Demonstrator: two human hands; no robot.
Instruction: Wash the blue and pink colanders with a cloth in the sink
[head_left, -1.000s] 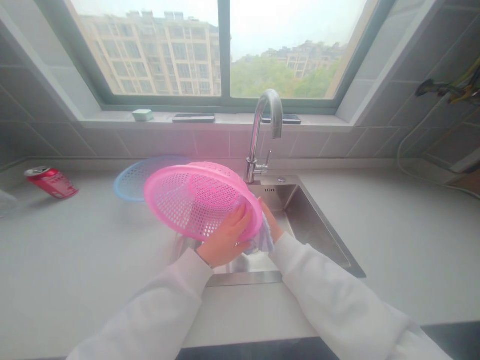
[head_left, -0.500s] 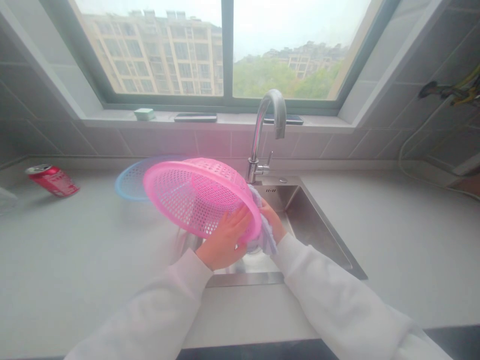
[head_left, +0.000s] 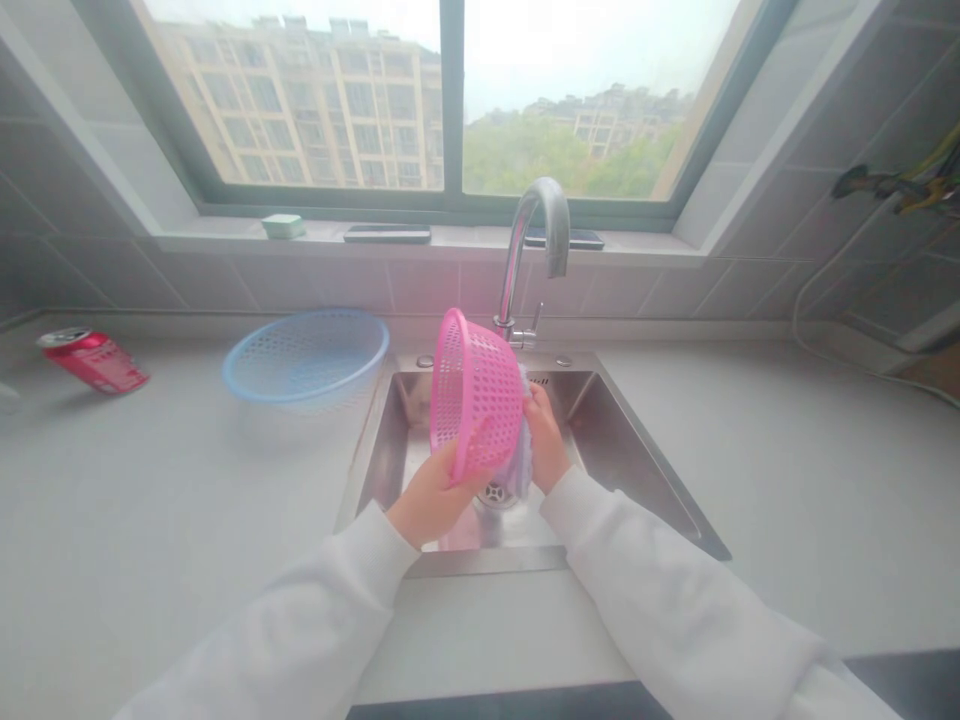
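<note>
Held in the left hand (head_left: 433, 497): a pink plastic basket (head_left: 476, 395), tilted on edge above the steel sink (head_left: 384, 450).
Its rim is gripped by curled fingers; a lilac cloth (head_left: 517, 465) is pressed against it by the closed right hand (head_left: 544, 440). It looks light and stiff, best taken by the rim. A blue basket (head_left: 306, 355) is left on the counter (head_left: 165, 520).

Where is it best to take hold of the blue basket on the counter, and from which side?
Best to grip the rim of the blue basket at its near edge, with the hand coming from above and the front. It stands open side up on the counter, so the rim is exposed and fingers can probably hook under it.
</note>
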